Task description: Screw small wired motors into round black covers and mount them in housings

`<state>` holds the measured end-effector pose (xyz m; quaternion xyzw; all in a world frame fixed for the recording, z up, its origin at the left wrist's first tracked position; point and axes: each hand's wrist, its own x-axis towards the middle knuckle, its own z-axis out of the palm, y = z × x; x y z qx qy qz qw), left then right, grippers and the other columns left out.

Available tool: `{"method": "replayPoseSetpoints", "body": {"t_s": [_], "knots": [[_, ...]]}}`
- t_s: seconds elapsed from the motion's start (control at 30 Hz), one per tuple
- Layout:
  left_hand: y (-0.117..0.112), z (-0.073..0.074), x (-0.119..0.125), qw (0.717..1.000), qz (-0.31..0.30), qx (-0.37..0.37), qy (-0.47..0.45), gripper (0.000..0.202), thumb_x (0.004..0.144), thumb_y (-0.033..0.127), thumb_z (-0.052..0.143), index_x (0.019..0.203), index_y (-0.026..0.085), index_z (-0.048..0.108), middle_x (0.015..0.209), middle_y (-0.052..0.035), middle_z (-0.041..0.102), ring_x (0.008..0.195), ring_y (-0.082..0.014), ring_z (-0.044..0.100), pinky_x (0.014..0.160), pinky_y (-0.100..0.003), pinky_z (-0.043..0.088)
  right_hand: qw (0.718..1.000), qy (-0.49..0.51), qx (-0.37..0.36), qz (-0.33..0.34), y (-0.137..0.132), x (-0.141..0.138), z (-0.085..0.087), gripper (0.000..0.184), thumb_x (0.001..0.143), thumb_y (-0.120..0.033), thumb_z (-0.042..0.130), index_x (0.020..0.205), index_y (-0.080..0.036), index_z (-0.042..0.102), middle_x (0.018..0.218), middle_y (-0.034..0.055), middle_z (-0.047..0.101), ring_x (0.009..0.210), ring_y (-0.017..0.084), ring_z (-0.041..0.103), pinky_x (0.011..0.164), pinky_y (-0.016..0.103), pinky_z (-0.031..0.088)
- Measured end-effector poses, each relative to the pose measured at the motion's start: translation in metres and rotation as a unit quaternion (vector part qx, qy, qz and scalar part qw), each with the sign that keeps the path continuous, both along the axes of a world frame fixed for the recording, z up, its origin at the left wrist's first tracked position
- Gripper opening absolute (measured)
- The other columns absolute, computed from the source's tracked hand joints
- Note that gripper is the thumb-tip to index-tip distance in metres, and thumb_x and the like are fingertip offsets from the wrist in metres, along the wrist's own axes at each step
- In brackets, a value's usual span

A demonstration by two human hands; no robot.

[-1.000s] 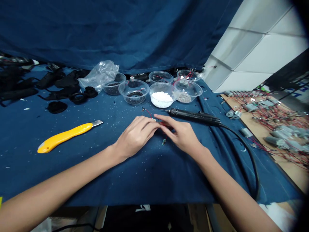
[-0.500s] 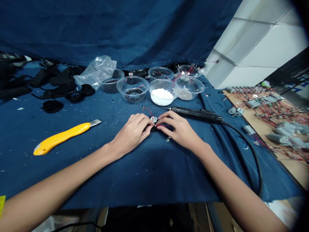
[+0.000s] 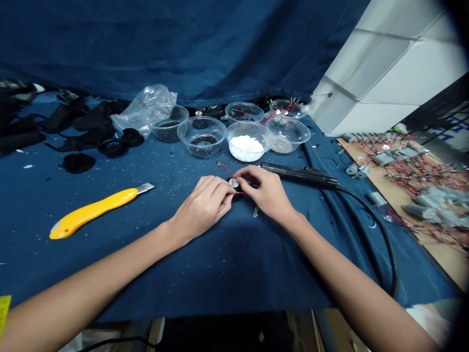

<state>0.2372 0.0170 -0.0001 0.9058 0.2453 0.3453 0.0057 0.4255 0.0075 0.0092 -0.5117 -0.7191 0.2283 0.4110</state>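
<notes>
Between my hands sits a small round black part with a silvery disc, like a small motor (image 3: 233,183), in its top. A thin red wire (image 3: 227,169) arcs up from it to the left, and another red strand shows at its right. My left hand (image 3: 205,201) is closed, thumb and forefinger pinched on a wire at the part's near edge. Curled in from the right, my right hand (image 3: 266,191) has its thumb and forefinger at the disc's right edge. The fingertips hide much of the part. A small metal piece (image 3: 255,212) lies just below my right hand.
A yellow utility knife (image 3: 95,212) lies left, blade out. Behind stand clear tubs, one with white bits (image 3: 246,146). A black corded pen-like tool (image 3: 298,175) lies right. Wired motors (image 3: 421,205) cover a board at far right; black parts (image 3: 78,163) lie at far left.
My right thumb and forefinger have come together at the disc's upper right edge, away from the wire. My left fingers have closed in more tightly by the part.
</notes>
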Motion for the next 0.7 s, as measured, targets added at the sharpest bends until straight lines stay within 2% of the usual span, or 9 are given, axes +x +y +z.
{"method": "replayPoseSetpoints", "body": {"t_s": [0.07, 0.17, 0.27, 0.37, 0.5, 0.7], "knots": [[0.001, 0.000, 0.001, 0.999, 0.017, -0.027, 0.003, 0.006, 0.091, 0.013, 0.049, 0.094, 0.013, 0.055, 0.089, -0.0055, 0.061, 0.087, -0.0167, 0.056, 0.083, -0.034, 0.044, 1.000, 0.007, -0.002, -0.010, 0.001, 0.000, -0.001, 0.012, 0.087, -0.019, 0.055, 0.092, -0.018, 0.066, 0.085, 0.0011, 0.068, 0.076, 0.012, 0.062, 0.072, 0.025, 0.049], [0.004, -0.002, 0.002, 0.998, 0.031, -0.057, 0.024, 0.010, 0.093, 0.017, 0.046, 0.093, 0.014, 0.056, 0.089, -0.0060, 0.060, 0.087, -0.0170, 0.054, 0.082, -0.034, 0.042, 0.997, 0.059, -0.044, -0.017, 0.002, 0.001, -0.004, 0.011, 0.086, -0.022, 0.057, 0.090, -0.018, 0.067, 0.081, 0.0009, 0.068, 0.071, 0.012, 0.062, 0.070, 0.025, 0.050], [0.005, -0.005, 0.004, 0.996, 0.034, -0.066, 0.041, 0.013, 0.094, 0.019, 0.045, 0.093, 0.014, 0.057, 0.090, -0.0067, 0.060, 0.088, -0.0182, 0.052, 0.082, -0.035, 0.041, 0.987, 0.129, -0.095, -0.017, 0.003, 0.002, -0.008, 0.012, 0.084, -0.024, 0.060, 0.090, -0.017, 0.067, 0.080, 0.0011, 0.067, 0.070, 0.012, 0.063, 0.070, 0.026, 0.051], [0.004, -0.007, 0.005, 0.996, 0.033, -0.064, 0.044, 0.014, 0.094, 0.020, 0.046, 0.093, 0.014, 0.058, 0.090, -0.0064, 0.060, 0.089, -0.0185, 0.051, 0.084, -0.035, 0.039, 0.983, 0.151, -0.101, -0.025, 0.001, 0.001, -0.010, 0.012, 0.083, -0.024, 0.060, 0.090, -0.017, 0.067, 0.081, 0.0016, 0.068, 0.070, 0.011, 0.063, 0.071, 0.025, 0.051], [0.002, -0.006, 0.005, 0.997, 0.036, -0.043, 0.051, 0.014, 0.093, 0.020, 0.047, 0.092, 0.013, 0.059, 0.089, -0.0064, 0.060, 0.088, -0.0183, 0.050, 0.086, -0.036, 0.039, 0.982, 0.157, -0.101, -0.038, -0.001, -0.001, -0.012, 0.011, 0.082, -0.023, 0.061, 0.089, -0.017, 0.067, 0.081, 0.0011, 0.068, 0.070, 0.011, 0.063, 0.070, 0.024, 0.051], [0.002, -0.003, 0.005, 0.986, 0.058, 0.047, 0.151, 0.018, 0.093, 0.021, 0.045, 0.092, 0.013, 0.061, 0.089, -0.0083, 0.059, 0.088, -0.0212, 0.049, 0.088, -0.041, 0.039, 0.980, 0.167, -0.099, -0.035, 0.000, 0.000, -0.016, 0.012, 0.083, -0.026, 0.060, 0.089, -0.018, 0.067, 0.083, 0.0006, 0.068, 0.072, 0.011, 0.063, 0.071, 0.023, 0.050]]}}
